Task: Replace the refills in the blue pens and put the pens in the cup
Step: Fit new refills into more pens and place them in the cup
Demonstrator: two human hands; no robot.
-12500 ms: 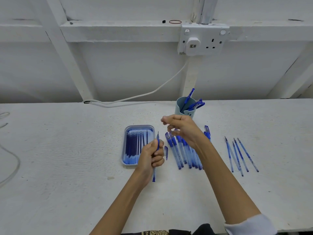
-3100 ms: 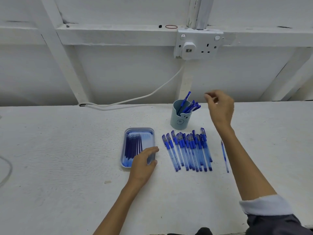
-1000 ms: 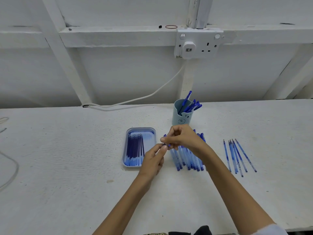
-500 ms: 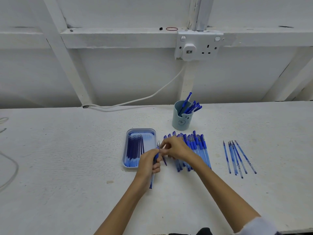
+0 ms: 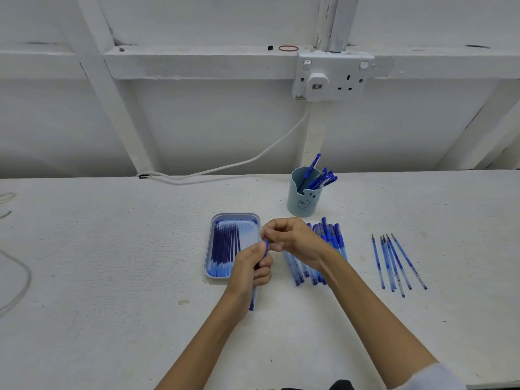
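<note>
My left hand [image 5: 251, 270] is closed around a blue pen [image 5: 253, 301], whose lower end sticks out below the fist. My right hand [image 5: 292, 239] pinches the pen's top end just above the left fist. A row of several blue pens [image 5: 332, 243] lies on the table behind my right hand, partly hidden by it. A light blue cup [image 5: 304, 202] with several pens in it stands behind the row. A blue tray [image 5: 215, 220] with several dark refills lies left of my hands.
Several loose refills [image 5: 394, 263] lie on the table to the right. A white cable [image 5: 225, 166] runs from a wall socket [image 5: 333, 77] down to the table's back edge. Another cable [image 5: 17, 282] loops at the far left.
Half a second ago the pen's tip showed above my left fist; now my right hand's fingers cover the top end. Both hands stay in about the same spot.
</note>
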